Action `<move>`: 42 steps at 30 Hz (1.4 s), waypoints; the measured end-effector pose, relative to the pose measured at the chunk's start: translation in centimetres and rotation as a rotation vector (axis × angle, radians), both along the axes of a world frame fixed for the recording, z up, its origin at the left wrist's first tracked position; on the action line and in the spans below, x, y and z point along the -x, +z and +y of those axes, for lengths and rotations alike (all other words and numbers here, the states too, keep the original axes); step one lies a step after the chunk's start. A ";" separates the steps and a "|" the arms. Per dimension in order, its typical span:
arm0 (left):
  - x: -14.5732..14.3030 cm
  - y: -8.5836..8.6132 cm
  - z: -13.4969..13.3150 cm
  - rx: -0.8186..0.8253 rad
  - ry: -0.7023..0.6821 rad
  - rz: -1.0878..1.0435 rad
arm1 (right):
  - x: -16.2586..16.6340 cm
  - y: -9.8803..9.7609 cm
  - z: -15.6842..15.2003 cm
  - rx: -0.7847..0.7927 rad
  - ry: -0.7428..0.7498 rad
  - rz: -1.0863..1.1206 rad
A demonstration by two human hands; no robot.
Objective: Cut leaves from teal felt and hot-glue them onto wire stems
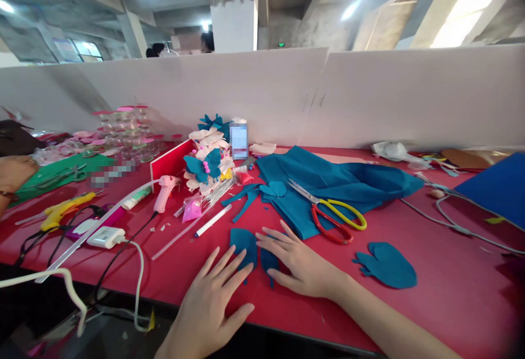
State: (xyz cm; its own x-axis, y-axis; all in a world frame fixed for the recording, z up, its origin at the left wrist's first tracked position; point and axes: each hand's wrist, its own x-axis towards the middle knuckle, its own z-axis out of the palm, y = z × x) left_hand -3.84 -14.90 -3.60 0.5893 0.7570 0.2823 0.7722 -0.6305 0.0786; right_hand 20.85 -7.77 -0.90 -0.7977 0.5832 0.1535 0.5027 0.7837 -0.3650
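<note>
Two teal felt pieces lie side by side near the table's front edge. My left hand (217, 299) has its fingers spread, their tips resting on the left felt piece (243, 240). Over the right felt piece (268, 259) lies my right hand (299, 263), flat with fingers apart, covering much of it. Scissors (322, 206) with one red and one yellow handle rest partly on a large teal felt sheet (303, 165), just beyond my right hand. To the right is a cut teal felt shape (388, 265). A white pen (213, 221) lies beyond my left hand.
A pink glue gun (164, 192) leans by a red board (170, 159), near felt flowers (205, 165) and a phone (238, 140). On the left are a yellow glue gun (68, 210), a white plug (105, 236) with cables, and another person's hand (16, 176). A low partition (279, 96) stands behind.
</note>
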 end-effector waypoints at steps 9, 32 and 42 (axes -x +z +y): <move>-0.5 0.2 1.7 0.077 0.128 -0.115 | -1.0 -1.4 0.4 -0.201 -0.235 0.238; -0.9 0.6 4.5 0.180 0.035 -0.127 | -1.6 0.4 0.0 -0.018 0.059 -0.011; -0.7 0.3 4.0 0.161 0.307 -0.366 | -2.3 -0.4 1.1 -0.284 -0.251 0.155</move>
